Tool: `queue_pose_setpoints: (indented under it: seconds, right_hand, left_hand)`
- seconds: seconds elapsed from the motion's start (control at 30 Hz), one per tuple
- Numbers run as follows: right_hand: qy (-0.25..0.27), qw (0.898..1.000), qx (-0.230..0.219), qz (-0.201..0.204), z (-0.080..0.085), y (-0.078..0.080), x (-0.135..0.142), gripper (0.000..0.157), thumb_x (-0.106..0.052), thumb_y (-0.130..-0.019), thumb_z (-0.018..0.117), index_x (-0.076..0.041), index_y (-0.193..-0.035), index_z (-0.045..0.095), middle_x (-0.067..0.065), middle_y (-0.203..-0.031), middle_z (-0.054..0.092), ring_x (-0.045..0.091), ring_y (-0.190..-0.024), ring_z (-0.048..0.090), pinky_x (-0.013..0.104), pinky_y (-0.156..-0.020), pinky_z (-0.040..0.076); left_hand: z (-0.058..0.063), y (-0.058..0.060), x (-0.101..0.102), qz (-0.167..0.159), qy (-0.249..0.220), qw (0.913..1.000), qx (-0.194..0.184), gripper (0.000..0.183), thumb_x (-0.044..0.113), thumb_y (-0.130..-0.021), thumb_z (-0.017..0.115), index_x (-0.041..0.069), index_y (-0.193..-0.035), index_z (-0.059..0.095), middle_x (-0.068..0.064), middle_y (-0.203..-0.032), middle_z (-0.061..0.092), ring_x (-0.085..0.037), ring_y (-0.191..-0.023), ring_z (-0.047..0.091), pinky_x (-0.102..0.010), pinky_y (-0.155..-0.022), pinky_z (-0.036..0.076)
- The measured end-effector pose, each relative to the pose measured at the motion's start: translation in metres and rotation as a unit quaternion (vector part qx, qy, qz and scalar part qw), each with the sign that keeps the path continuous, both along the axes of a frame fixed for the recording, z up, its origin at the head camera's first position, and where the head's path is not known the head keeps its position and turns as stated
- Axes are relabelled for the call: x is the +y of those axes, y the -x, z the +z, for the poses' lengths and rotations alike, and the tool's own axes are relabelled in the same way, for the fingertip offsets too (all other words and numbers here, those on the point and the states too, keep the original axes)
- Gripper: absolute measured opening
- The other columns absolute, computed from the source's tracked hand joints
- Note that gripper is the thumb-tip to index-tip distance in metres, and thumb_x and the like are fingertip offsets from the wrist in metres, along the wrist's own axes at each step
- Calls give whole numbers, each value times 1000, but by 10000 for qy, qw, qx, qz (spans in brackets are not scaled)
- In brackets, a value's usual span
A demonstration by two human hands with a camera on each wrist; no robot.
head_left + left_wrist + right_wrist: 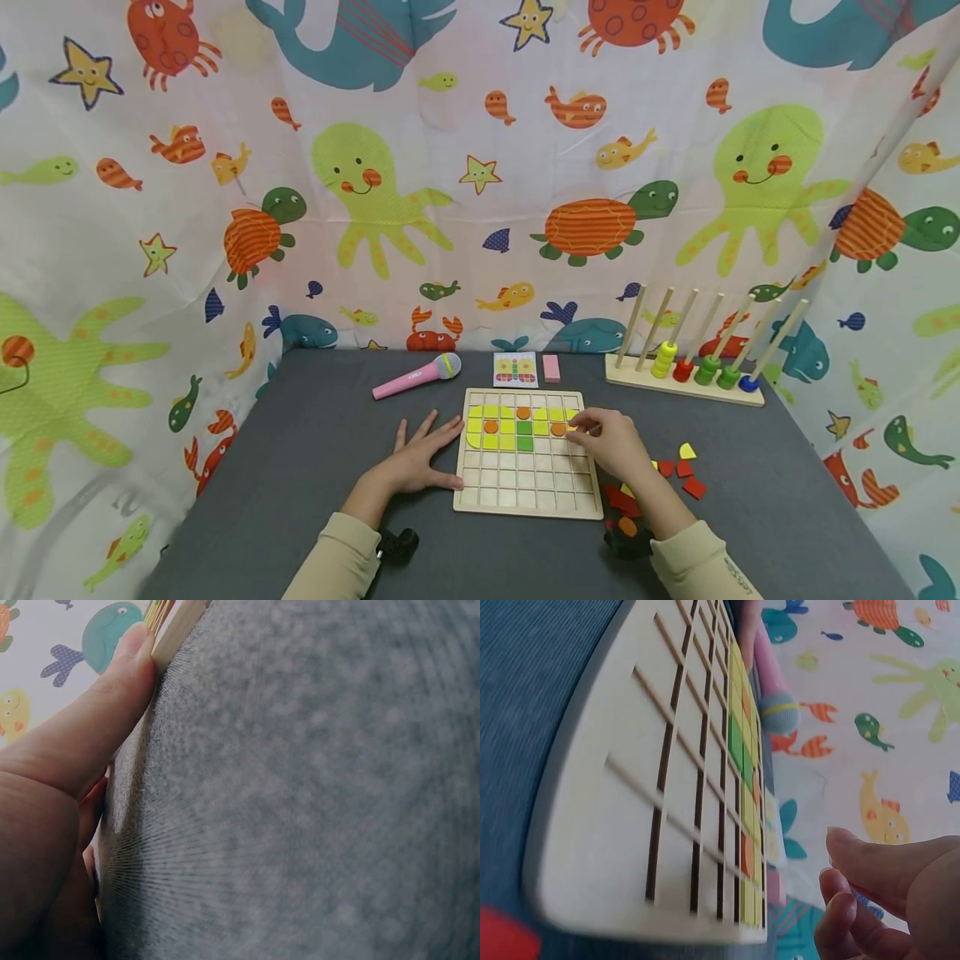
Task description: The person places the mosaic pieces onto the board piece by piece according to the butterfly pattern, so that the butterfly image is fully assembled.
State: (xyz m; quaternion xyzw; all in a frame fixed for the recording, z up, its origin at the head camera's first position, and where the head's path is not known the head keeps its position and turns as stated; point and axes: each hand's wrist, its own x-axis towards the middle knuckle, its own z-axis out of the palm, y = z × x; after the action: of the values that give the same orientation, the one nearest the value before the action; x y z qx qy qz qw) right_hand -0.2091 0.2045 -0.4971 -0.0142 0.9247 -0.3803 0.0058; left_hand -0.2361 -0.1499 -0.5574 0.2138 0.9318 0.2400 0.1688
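A wooden grid board (527, 497) lies on the grey table, with yellow, orange and green tiles in its upper rows. My left hand (415, 462) rests at its left side, fingers spread. In the left wrist view the left thumb (112, 701) touches the board's edge. My right hand (615, 440) is over the board's upper right, fingertips beside the last yellow tiles. In the right wrist view the right hand (885, 896) has bent fingers with thumb and index close together, and no piece shows between them. An orange round tile (748, 855) sits in the grid nearby.
Red tiles (694, 487) and a yellow quarter-round tile (687, 451) lie right of the board, partly behind the right forearm. Behind the board are a pink microphone (412, 379), a pattern card (515, 381) and a pink block (551, 368). A peg stand (637, 372) holds coloured rings.
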Motion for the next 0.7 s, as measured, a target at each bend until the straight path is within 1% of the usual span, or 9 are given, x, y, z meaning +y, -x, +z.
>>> queue_pose_setpoints:
  seconds: [0.17, 0.33, 0.53, 0.7]
  right_hand:
    - [-66, 9998, -59, -156, -4, -4, 18, 21, -19, -89, 79, -8, -105, 76, 1, -87, 71, 17, -77, 60, 27, -64, 51]
    - [-139, 9993, -149, -302, -8, -10, 36, 19, -21, -90, 78, -10, -106, 76, 1, -94, 73, 17, -80, 63, 29, -66, 53]
    - [-257, 9989, -91, -380, -11, -17, 57, 19, -21, -90, 78, -10, -105, 76, 3, -97, 74, 17, -82, 65, 31, -68, 55]
    - [-285, 9986, -65, -432, -15, -22, 72, 20, -22, -90, 78, -9, -106, 76, 5, -98, 75, 18, -81, 65, 30, -66, 54]
  left_hand:
    - [0, 0, 0, 13, -10, 10000, 27, 110, 72, -73, 74, 35, -162, 21, 11, -169, 17, -29, -158, -7, -69, -114, -20]
    - [0, 0, 0, -18, -21, 10000, 27, 109, 72, -74, 73, 34, -162, 22, 11, -169, 18, -30, -158, -7, -69, -114, -20]
    - [1, 0, 0, -23, 2, 10000, 9, 108, 71, -74, 74, 34, -162, 22, 12, -169, 18, -30, -158, -7, -69, -114, -20]
    - [1, -1, 1, -12, -35, 10000, -23, 108, 70, -74, 74, 34, -162, 23, 11, -169, 18, -31, -158, -6, -69, -114, -21]
